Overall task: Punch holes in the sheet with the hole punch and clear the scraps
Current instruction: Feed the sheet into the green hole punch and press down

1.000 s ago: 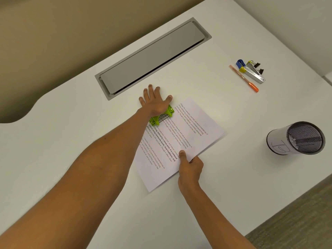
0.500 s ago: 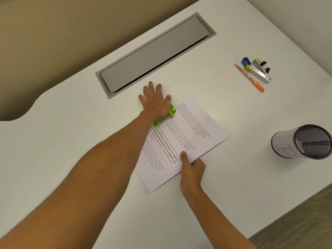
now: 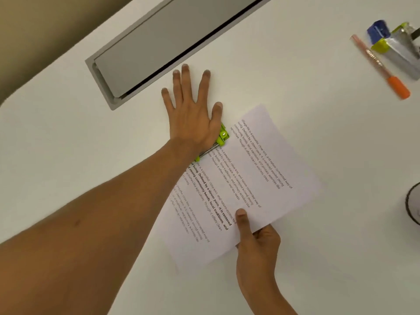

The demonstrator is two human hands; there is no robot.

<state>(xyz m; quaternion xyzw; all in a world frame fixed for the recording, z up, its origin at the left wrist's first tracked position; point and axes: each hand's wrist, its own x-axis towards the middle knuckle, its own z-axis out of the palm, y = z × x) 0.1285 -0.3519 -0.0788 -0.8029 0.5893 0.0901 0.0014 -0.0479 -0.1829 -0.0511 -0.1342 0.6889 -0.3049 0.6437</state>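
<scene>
A printed white sheet (image 3: 245,178) lies slanted on the white desk (image 3: 295,258). Its far left edge sits in a lime-green hole punch (image 3: 221,136), most of which is hidden under my palm. My left hand (image 3: 193,114) lies flat on the punch with straight, spread fingers, pressing down. My right hand (image 3: 256,242) pinches the sheet's near edge, thumb on top and fingers curled beneath. No scraps are visible.
A grey cable-tray lid (image 3: 163,42) is set into the desk just beyond my left hand. An orange pen (image 3: 381,69), a blue item (image 3: 378,30) and a silver stapler (image 3: 402,51) lie at far right. A mesh cup's rim (image 3: 412,203) shows at the right edge.
Both hands keep the same hold on the punch and the sheet. The camera has shifted slightly, so the objects at the right sit nearer the frame's edge.
</scene>
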